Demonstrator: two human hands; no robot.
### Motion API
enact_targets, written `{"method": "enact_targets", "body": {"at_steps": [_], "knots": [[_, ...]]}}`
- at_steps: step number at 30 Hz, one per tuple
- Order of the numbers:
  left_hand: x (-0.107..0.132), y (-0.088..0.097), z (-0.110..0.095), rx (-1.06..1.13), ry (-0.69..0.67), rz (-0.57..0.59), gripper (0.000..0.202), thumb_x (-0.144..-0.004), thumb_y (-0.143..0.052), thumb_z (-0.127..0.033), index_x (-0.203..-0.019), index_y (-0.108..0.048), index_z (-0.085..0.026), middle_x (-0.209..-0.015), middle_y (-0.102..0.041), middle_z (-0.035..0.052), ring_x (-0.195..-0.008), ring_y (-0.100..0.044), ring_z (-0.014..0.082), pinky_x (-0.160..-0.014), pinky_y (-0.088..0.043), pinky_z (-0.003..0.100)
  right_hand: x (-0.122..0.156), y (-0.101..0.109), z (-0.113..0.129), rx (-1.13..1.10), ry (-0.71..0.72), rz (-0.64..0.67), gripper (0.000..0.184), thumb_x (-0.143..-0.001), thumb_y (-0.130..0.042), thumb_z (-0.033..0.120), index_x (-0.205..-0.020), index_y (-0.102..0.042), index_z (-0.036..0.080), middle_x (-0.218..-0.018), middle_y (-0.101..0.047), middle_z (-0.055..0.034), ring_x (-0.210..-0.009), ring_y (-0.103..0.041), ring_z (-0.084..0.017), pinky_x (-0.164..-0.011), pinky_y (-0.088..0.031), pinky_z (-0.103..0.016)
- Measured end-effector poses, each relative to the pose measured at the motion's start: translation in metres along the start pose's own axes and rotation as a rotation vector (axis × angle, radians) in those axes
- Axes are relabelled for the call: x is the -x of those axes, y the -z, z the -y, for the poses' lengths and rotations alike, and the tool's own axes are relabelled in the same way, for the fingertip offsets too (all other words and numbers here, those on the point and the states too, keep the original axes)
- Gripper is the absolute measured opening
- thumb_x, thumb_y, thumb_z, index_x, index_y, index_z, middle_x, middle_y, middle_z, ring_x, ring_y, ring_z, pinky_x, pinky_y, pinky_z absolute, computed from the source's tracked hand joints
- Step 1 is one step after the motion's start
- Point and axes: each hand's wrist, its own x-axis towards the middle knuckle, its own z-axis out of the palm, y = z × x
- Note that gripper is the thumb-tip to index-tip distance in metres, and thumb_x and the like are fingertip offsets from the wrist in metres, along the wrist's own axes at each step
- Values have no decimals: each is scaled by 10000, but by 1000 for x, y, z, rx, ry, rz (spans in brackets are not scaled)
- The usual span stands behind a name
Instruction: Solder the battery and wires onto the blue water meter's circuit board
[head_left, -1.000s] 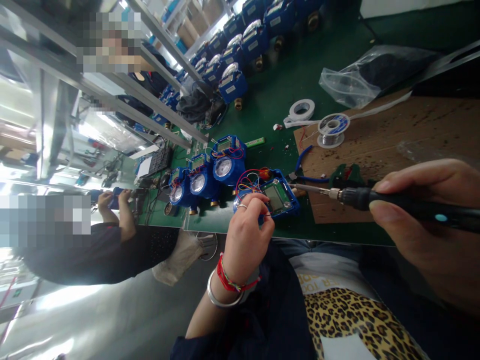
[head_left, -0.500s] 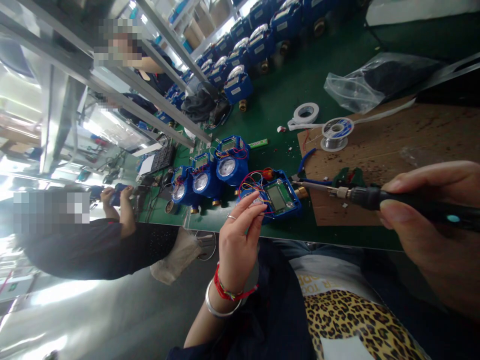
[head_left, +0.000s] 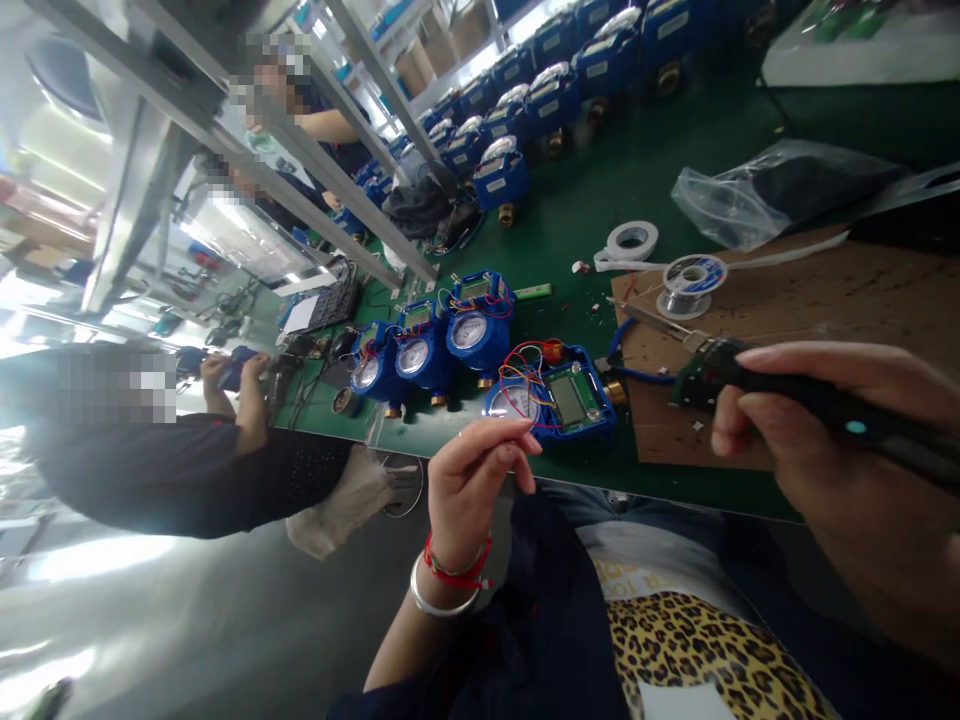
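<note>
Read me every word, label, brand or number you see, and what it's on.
None reads with certainty.
Shirt lettering: partly hidden, unclear.
Wire spool label: too small.
Meter dial: too small.
Meter display: no characters discernible.
White labels on rear meters: blurred.
Green strip: printing too small.

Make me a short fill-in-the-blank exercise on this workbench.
1. The right hand holds a soldering iron whose handle is ____.
2. The string bracelet by the left hand is mostly ____.
3. Between the keyboard and the meter nearest the left hand stand ____ other meters.
4. The roll of tape beside the spool is ____.

Missing words: black; red; three; white.
</note>
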Motion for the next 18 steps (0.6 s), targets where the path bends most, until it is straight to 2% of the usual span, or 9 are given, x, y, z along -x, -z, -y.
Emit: {"method": "enact_targets", "body": {"at_steps": [3, 8, 13, 18], "knots": [[-5, -9, -6, -54, 90, 25, 208, -904, -567, -205, -1062, -698, -238, -744, -641, 1, -527, -571, 65, -485, -453, 191, -7, -11, 4, -16, 119, 160, 327, -798, -668, 121, -1093, -646, 260, -774, -633, 13, -638, -627, -124, -589, -503, -283], [-10, -19, -13, -189, 182, 18, 178, -864, -614, -257, -1029, -640, -194, -662, -630, -12, -497, -532, 68, -468, -443, 181, -17, -33, 6, -16, 226, 389, 569, -793, -666, 95, -1290, -482, 302, -959, -585, -12, -820, -625, -132, -752, -535, -275], [-10, -19, -15, -255, 172, 0, 69, -860, -609, -238, -907, -603, -188, -643, -628, -21, -496, -530, 67, -463, -429, 171, -16, -44, 8, 2, 291, 426, 614, -795, -652, 72, -1322, -442, 306, -962, -605, -21, -928, -617, -162, -868, -521, -296], [-9, -15, -14, -311, 119, 15, 34, -872, -605, -220, -889, -614, -192, -651, -630, -24, -540, -570, 78, -508, -454, 190, -13, -48, 12, -1, 298, 444, 549, -818, -621, 61, -1288, -472, 301, -944, -586, -22, -879, -620, -144, -852, -526, -286]]}}
